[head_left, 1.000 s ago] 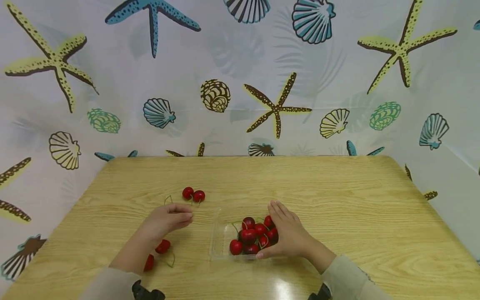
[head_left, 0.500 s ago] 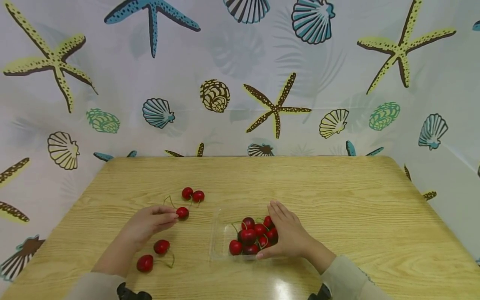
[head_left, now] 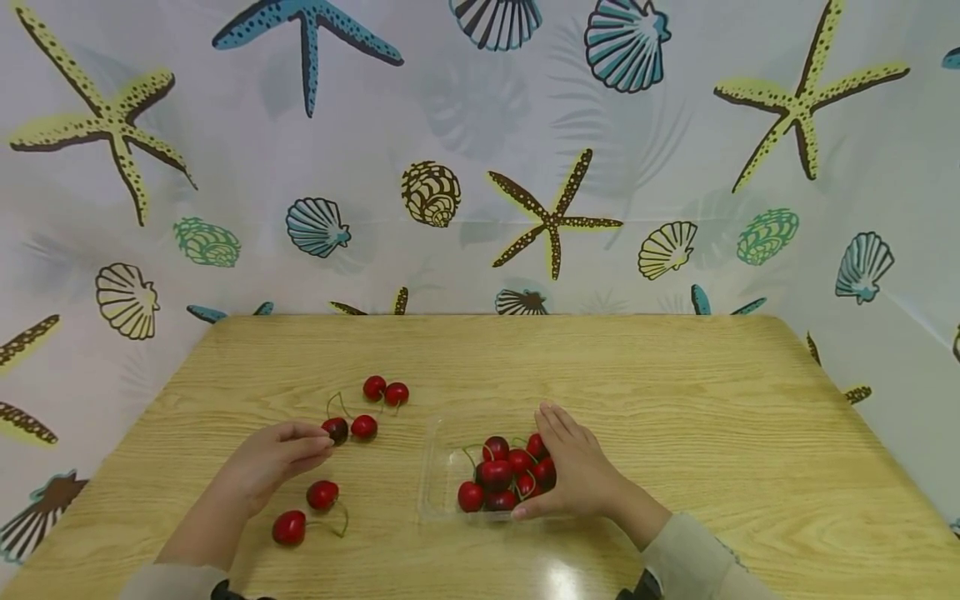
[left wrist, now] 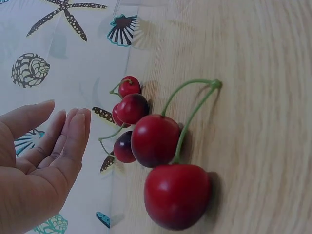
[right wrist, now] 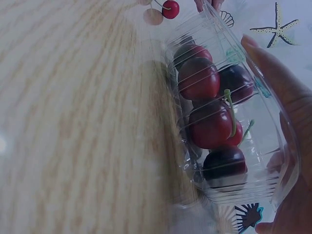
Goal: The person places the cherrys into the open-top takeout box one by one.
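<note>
My left hand [head_left: 262, 462] is over the left part of the table, its fingertips right at a dark cherry [head_left: 335, 430] in the head view. Nothing lies between its loosely bent fingers in the left wrist view. A red cherry [head_left: 364, 427] sits just right of the dark one, with joined green stems behind them. My right hand [head_left: 573, 471] grips the right end of a clear plastic box [right wrist: 273, 141], thumb at the near edge and fingers at the far edge. Several cherries [head_left: 495, 475] lie heaped in the box; the hand hides its right end.
Two cherries [head_left: 386, 392] lie together farther back. Nearer my body, left of the box, two more with joined stems [left wrist: 178, 195] rest on the wooden table [head_left: 675, 400]. A cloth [head_left: 465, 100] printed with shells and starfish hangs behind the table.
My left hand has drawn back to the left, uncovering first the red cherry, then the dark one. The nearer pair has also come into full view. My right hand and the box stay put.
</note>
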### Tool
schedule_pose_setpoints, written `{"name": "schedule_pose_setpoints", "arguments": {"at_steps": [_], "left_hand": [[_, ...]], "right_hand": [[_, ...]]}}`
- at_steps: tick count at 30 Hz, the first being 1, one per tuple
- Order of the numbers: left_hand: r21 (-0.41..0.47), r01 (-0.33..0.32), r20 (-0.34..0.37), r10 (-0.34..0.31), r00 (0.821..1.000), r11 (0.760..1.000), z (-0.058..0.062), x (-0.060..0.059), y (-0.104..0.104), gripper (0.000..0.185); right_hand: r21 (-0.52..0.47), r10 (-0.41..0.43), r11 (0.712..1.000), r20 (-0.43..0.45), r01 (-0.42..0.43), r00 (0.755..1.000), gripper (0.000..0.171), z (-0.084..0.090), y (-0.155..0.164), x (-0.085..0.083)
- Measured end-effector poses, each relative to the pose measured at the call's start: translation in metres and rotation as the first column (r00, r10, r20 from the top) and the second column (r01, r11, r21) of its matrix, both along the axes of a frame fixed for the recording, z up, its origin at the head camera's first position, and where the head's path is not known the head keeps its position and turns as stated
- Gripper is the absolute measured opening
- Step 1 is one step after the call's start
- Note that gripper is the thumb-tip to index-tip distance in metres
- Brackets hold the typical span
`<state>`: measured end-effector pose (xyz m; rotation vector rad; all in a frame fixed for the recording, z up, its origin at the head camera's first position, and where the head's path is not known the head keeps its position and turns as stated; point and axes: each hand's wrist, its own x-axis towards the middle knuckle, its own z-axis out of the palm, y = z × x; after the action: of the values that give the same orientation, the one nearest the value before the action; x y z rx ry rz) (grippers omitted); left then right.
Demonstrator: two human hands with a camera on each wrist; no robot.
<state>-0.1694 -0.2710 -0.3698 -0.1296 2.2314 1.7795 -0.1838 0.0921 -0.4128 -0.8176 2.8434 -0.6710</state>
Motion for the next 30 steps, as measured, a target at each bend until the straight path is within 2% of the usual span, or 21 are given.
{"name": "schedule_pose_setpoints", "arguments": {"at_steps": [14, 20, 26, 30], "left_hand": [[0.008, -0.019, 0.062, 0.018, 0.998, 1.000, -0.010, 0.016, -0.011, 0.039], [0.073, -0.031, 0.112, 0.023, 0.993, 0.997, -0.011, 0.024, -0.007, 0.042], [0.160, -0.010, 0.161, -0.017, 0.987, 0.987, -0.015, 0.032, -0.005, 0.032], [0.159, -0.007, 0.187, -0.023, 0.982, 0.987, -0.020, 0.038, -0.003, 0.027]], "right_hand": [[-0.014, -0.004, 1.000, 0.015, 0.004, 1.000, 0.119, 0.000, 0.000, 0.001], [-0.006, -0.004, 1.000, 0.008, 0.004, 1.000, 0.120, 0.001, 0.001, 0.001], [-0.006, -0.001, 1.000, 0.004, 0.002, 1.000, 0.120, 0.002, 0.001, 0.001], [-0.002, -0.001, 1.000, 0.007, 0.001, 1.000, 0.120, 0.002, 0.001, 0.001]]}}
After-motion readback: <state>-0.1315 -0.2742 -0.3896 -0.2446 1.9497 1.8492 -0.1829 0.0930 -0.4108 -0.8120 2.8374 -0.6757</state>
